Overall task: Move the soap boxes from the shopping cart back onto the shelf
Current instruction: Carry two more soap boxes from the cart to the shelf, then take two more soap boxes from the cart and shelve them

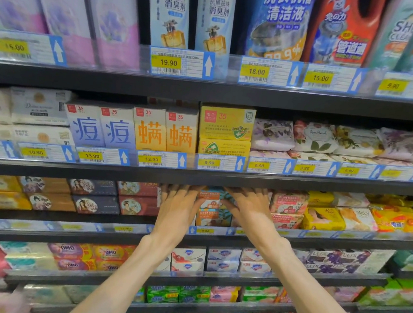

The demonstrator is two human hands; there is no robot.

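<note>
Both bare forearms rise from the bottom edge toward the third shelf (318, 236) from the top. Left hand (179, 209) and right hand (250, 212) flank a Goat Soap box (211, 198), fingers lying against its sides and reaching under the shelf above; whether they clasp it or merely press it cannot be told. It sits on a second Goat Soap box (213, 217), long axes horizontal, printed fronts toward the camera (orange and teal, white lettering). Fingertips and the upper box's ends are hidden. Red Goat Soap packs (287, 207) stand just right. No cart appears.
</note>
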